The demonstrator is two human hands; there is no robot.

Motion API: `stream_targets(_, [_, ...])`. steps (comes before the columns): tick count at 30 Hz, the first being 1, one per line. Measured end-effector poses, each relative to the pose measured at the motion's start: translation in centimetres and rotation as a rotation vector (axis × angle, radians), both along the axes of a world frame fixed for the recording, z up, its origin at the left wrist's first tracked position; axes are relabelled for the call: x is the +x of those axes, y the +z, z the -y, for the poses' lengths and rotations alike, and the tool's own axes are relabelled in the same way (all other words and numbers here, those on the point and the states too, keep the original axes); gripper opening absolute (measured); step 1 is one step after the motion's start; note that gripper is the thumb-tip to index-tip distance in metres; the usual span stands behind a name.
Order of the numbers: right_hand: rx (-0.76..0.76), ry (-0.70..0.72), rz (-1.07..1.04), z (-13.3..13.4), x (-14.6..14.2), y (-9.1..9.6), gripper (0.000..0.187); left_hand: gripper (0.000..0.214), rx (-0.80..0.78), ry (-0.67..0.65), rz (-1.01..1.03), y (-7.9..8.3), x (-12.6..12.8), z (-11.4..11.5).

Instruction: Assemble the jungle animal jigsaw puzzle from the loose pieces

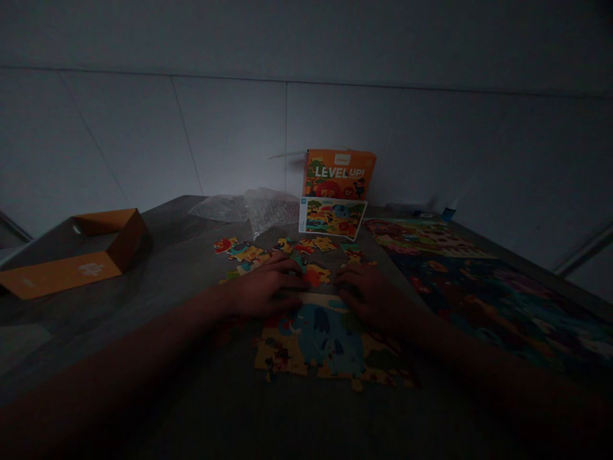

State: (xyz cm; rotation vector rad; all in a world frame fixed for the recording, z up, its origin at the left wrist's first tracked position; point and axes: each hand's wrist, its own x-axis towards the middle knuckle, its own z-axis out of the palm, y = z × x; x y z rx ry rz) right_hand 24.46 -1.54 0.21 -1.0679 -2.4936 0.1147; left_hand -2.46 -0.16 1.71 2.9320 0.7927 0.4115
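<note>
A partly joined jigsaw puzzle [330, 338] with a blue elephant lies in front of me, its lower edge uneven. My left hand [268, 285] rests at its upper left, palm down and fingers stretched apart over loose pieces. Across from it, my right hand [366, 291] lies at the puzzle's upper right, fingers bent a little and apart. Between the two hands sits a loose orange-red puzzle piece [317, 275]. More loose pieces [246, 251] are scattered beyond my left hand. The dim light hides detail under both palms; nothing shows in either grasp.
An orange "LEVEL UP!" box [341, 172] stands at the back with a picture card [332, 217] leaning before it. Bubble wrap [268, 207] lies to its left. At far left is an open orange box tray [71, 268]; a large colourful puzzle [479, 287] covers the right side.
</note>
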Motion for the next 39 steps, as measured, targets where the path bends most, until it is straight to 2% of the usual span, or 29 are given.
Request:
stream_targets(5, [0.037,-0.065,0.046,-0.27,0.01,-0.21,0.028,0.028,-0.018,-0.040,0.038,0.02,0.10,-0.05])
stream_targets(11, [0.000,-0.041,0.113,-0.23,-0.10,-0.38,0.039,0.029,-0.015,-0.049,0.016,-0.01,0.11,-0.10])
stream_targets(19, [-0.097,-0.064,-0.048,-0.32,0.25,-0.55,0.044,0.030,-0.021,-0.042,0.014,-0.06,0.04,-0.14])
stream_targets(26, [-0.134,-0.089,-0.116,-0.24,0.23,-0.59,0.043,0.030,-0.022,-0.037,0.020,-0.15,-0.02,-0.07])
stream_targets(31, [-0.124,-0.088,-0.157,-0.48,0.19,-0.73,0.033,0.027,-0.002,-0.018,0.011,-0.24,-0.04,-0.20])
stream_targets(39, [-0.064,0.029,-0.092,-0.55,0.11,-0.60,0.028,0.026,0.014,0.032,0.010,-0.49,-0.22,-0.58])
